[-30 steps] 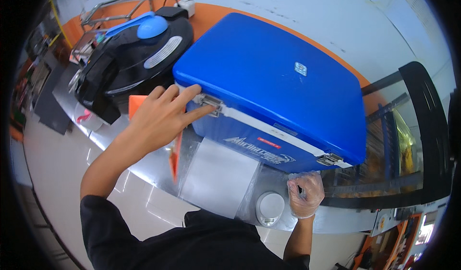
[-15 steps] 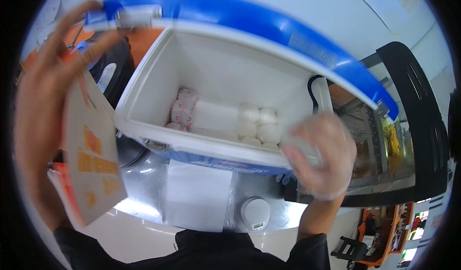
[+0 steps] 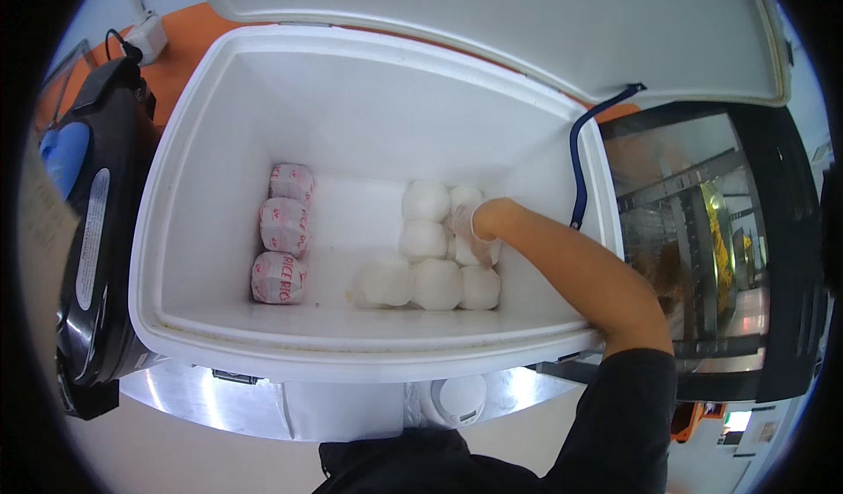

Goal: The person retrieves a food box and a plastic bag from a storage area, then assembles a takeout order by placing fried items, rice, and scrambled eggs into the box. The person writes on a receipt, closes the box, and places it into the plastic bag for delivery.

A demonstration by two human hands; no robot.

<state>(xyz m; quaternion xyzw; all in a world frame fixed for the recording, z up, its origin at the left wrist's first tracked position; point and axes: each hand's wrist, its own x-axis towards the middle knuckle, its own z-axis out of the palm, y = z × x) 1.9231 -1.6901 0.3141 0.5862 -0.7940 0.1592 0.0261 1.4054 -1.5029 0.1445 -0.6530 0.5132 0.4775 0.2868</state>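
Inside the open white cooler [image 3: 211, 125], the gloved right hand [image 3: 471, 230] grips a round white bun [image 3: 474, 250] near its right wall; left hand unseen.

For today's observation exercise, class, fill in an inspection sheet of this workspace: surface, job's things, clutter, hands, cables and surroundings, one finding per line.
Surface: shiny steel counter, seen below the cooler's front.
Job's things: large white-lined cooler box, lid raised; cluster of plain white wrapped round bundles at right of its floor; three pink-printed wrapped bundles in a row at left.
Clutter: round white lid-like object on the counter.
Hands: right hand, in a thin clear glove, down among the white bundles, fingers touching them; grip cannot be told. Left hand not in view.
Cables: dark blue strap at the cooler's right wall; black cable far left.
Surroundings: black appliance left; glass-fronted cabinet right.
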